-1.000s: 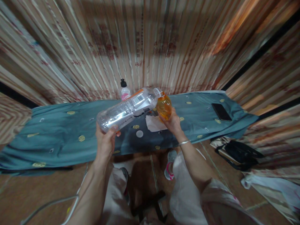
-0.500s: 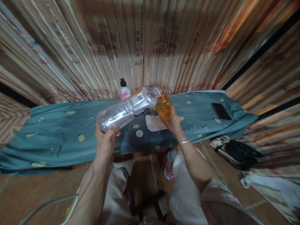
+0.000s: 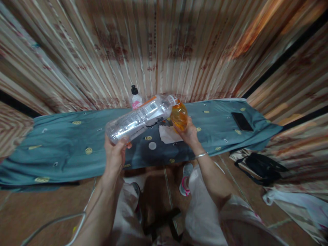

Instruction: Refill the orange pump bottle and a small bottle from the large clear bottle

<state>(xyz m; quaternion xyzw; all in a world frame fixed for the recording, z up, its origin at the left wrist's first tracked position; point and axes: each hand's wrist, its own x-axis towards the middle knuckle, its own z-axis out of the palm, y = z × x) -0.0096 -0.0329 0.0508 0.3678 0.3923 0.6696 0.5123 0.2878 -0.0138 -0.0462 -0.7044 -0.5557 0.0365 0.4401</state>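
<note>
My left hand (image 3: 115, 153) grips the base of a large clear plastic bottle (image 3: 139, 118), tipped almost flat with its neck pointing right. Its mouth meets the top of a small amber bottle (image 3: 179, 115), which my right hand (image 3: 190, 133) holds from below, above the table. Under both lies a white tissue (image 3: 169, 134) on the teal cloth (image 3: 64, 143), and a white cap (image 3: 152, 146) lies beside it.
A small bottle with a black cap (image 3: 135, 97) stands at the back by the striped curtain. A black phone (image 3: 242, 122) lies on the cloth at the right. A black bag (image 3: 263, 167) and white plastic bags (image 3: 299, 205) are on the floor at right.
</note>
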